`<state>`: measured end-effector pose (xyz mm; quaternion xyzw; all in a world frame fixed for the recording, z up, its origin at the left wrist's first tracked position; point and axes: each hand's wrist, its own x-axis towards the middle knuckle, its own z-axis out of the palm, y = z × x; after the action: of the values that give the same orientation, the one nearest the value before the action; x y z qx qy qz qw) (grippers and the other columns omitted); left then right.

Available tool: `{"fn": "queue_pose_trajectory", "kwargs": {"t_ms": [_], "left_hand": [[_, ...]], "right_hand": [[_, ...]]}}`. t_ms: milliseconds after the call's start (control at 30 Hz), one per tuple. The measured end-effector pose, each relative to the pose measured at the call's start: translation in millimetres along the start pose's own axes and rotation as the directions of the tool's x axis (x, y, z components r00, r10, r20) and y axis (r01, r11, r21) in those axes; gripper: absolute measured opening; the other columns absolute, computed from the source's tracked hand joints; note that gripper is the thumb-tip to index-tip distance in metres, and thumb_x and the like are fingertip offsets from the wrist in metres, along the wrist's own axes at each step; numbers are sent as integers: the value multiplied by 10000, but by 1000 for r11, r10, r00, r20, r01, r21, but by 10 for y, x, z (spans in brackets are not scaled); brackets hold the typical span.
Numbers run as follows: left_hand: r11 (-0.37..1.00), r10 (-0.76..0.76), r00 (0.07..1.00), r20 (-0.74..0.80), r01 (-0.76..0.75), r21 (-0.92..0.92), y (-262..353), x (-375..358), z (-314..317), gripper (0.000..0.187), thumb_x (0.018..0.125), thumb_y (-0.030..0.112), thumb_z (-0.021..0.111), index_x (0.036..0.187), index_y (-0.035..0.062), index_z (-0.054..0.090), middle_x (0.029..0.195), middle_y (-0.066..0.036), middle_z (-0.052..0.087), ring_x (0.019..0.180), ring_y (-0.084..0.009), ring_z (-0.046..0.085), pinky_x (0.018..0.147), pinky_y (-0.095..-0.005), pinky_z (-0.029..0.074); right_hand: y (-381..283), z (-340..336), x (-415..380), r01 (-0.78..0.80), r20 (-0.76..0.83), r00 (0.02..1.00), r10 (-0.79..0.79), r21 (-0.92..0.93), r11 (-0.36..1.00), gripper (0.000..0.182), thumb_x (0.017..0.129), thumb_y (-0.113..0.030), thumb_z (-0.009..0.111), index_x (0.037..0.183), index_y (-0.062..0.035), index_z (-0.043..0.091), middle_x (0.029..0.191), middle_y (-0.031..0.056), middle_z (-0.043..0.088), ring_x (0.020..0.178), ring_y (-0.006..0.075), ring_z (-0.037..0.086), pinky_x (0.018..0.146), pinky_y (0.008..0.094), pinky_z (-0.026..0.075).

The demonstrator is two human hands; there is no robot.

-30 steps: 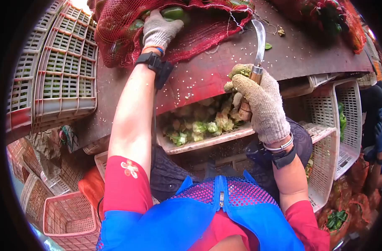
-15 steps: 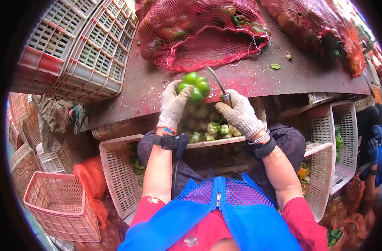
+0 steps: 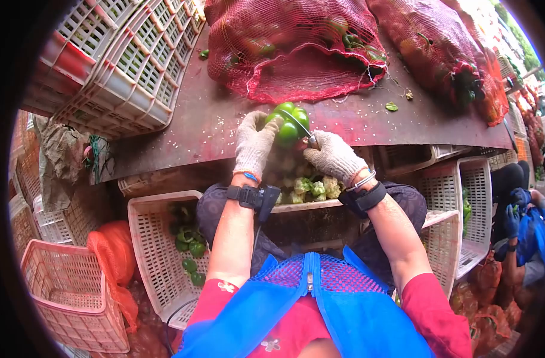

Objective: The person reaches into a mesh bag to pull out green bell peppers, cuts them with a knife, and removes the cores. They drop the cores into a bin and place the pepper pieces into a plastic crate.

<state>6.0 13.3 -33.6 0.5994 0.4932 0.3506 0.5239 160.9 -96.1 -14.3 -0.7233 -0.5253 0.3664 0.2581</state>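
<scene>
My left hand (image 3: 254, 142), in a whitish knit glove, grips a green bell pepper (image 3: 286, 135) over the table's near edge. My right hand (image 3: 334, 157), gloved too, is closed round the handle of a small curved knife (image 3: 313, 142). The thin blade lies across the front of the pepper; whether it cuts in cannot be told. Below both hands, pale green pepper cores (image 3: 308, 188) lie in a crate between my knees. Beyond the pepper, a red mesh sack (image 3: 296, 71) with peppers inside lies with its mouth toward me.
White crates (image 3: 138, 77) are stacked at the table's left. A crate (image 3: 159, 250) with green peppers stands by my left knee, a pink crate (image 3: 64, 298) farther left. More crates (image 3: 475, 209) are on my right, with another person (image 3: 523, 230) beyond. A second sack (image 3: 430, 51) lies back right.
The knife has come leftward onto the pepper; before, its blade stood apart from it. The pepper has shifted slightly right, and the view has tilted a little.
</scene>
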Motion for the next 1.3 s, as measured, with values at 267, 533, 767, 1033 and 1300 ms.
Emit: {"fn": "queue_pose_trajectory", "kwargs": {"t_ms": [267,533,767,1033,1300], "left_hand": [[927,337,941,3,-333,176,-159,-35,83,464,844,159,715,1258,14,565,1167,-134,592,1093,-224,559,929,-322,457],[805,414,909,43,-388,449,183,-228,196,549,681,199,768,1145,12,541,1125,-203,561,1059,-354,558,929,-418,457],[745,597,801,-51,-530,406,-179,-326,166,500,633,155,780,1039,37,513,988,-142,517,946,-307,542,843,-407,461],[974,209,972,-111,-197,109,-403,-438,72,366,715,51,709,1026,58,516,960,-41,546,868,-150,551,811,-299,482],[939,95,988,-126,-131,-318,-266,-567,85,353,717,-37,649,1025,70,514,950,-8,517,864,-107,513,807,-264,475]], "right_hand": [[136,-123,-790,-133,-223,968,117,-59,989,244,822,-266,617,910,-39,616,839,216,646,844,400,631,743,474,490],[-351,91,375,-25,-485,864,134,225,974,578,740,-461,761,1023,5,570,926,225,664,904,376,647,779,433,501],[-141,-9,915,-245,-538,799,269,117,962,587,714,-390,808,1073,17,583,973,182,674,863,271,666,750,364,522],[118,171,484,76,-369,911,185,590,804,343,736,-200,807,992,-48,639,826,66,666,720,150,621,643,304,508],[-173,-29,441,153,-264,821,507,956,250,75,858,-67,603,929,-74,580,695,58,602,490,151,566,388,276,419]]}}
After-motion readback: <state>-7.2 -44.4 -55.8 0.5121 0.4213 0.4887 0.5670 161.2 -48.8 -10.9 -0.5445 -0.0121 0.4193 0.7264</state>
